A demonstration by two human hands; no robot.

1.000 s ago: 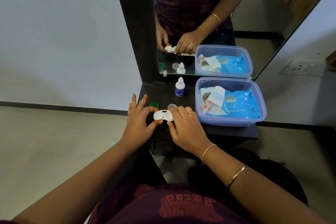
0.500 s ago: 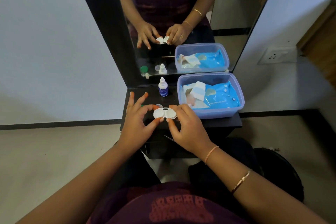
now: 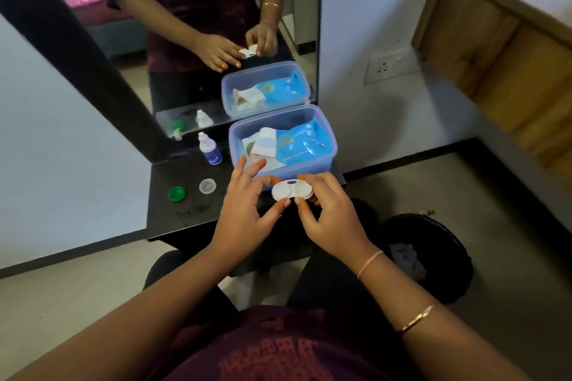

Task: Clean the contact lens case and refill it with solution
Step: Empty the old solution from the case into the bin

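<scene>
The white, twin-round lens case (image 3: 292,190) is held over the dark, dusty table (image 3: 185,210). The left hand (image 3: 247,213) has a thumb-and-finger grip on its nine o'clock end, other fingers spread. The right hand (image 3: 332,216) has a curled grip round the three o'clock end. From the case, a clear cap (image 3: 207,186) and a green cap (image 3: 176,194) lie at nine o'clock. A small bottle (image 3: 210,152) stands at ten, a translucent plastic box (image 3: 328,158) at twelve, and a black bin (image 3: 433,250) at four.

The contact lens case (image 3: 292,190) is showing smooth, matt white plastic. The green cap (image 3: 176,194) is shining as glossy plastic, and the clear cap (image 3: 207,186) is looking like translucent plastic. The storage box (image 3: 328,158) is looking like cloudy plastic; the blue pack (image 3: 305,145) inside is gleaming like film. The black shelf (image 3: 185,219) is looking matt.
</scene>
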